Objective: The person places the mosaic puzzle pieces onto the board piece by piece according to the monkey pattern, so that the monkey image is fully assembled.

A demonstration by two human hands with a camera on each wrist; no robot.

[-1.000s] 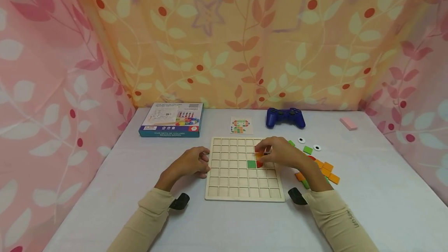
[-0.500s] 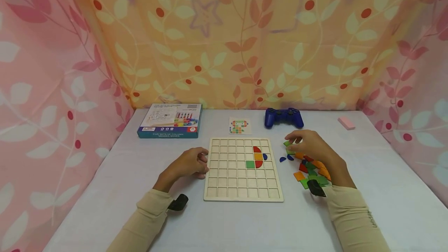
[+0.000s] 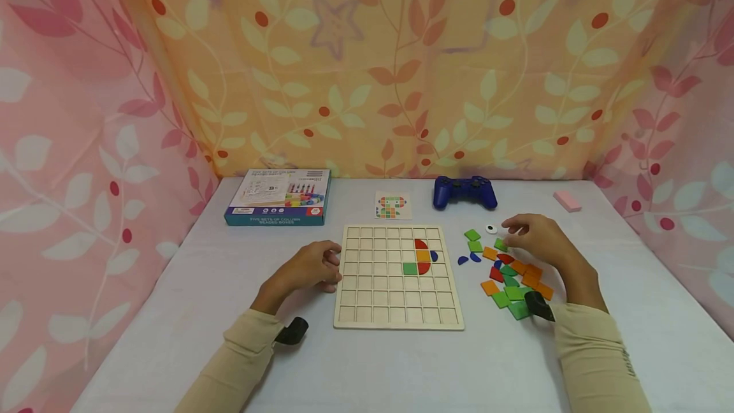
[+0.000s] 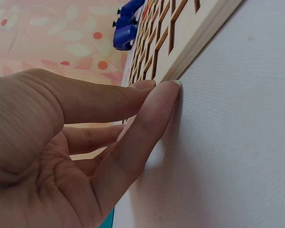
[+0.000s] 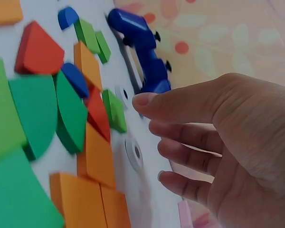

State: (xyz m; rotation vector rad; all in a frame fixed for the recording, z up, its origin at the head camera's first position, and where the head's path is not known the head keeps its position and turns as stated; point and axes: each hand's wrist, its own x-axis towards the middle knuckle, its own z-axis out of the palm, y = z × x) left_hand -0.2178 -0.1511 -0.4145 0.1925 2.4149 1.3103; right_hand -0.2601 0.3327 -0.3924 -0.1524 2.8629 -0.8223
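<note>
My left hand (image 3: 312,265) touches the left edge of a pale wooden grid board (image 3: 373,301) with its fingertips. Set in the board's squares are a green square tile (image 3: 410,268), an orange square tile (image 3: 422,255), a red tile (image 3: 421,245) above it, another red tile (image 3: 424,268) below, and a blue half-round tile (image 3: 434,256). Holding nothing, my right hand (image 3: 536,238) hovers over the far side of the loose tiles, its fingers loosely bent. Near its fingertips are a white eye disc (image 3: 491,229) and a light green tile (image 3: 501,245). A second eye disc (image 5: 134,153) shows in the right wrist view.
Loose orange tiles (image 3: 532,274), green tiles (image 3: 518,310) and blue half-rounds (image 3: 462,260) lie right of the board. Behind stand a boxed set (image 3: 278,199), a pattern card (image 3: 393,205), a blue game controller (image 3: 465,193) and a pink block (image 3: 568,201).
My right hand has left the board, passed over the light green tiles and moved further right. The red, orange and blue tiles it covered now show. My left hand stays at the board's edge.
</note>
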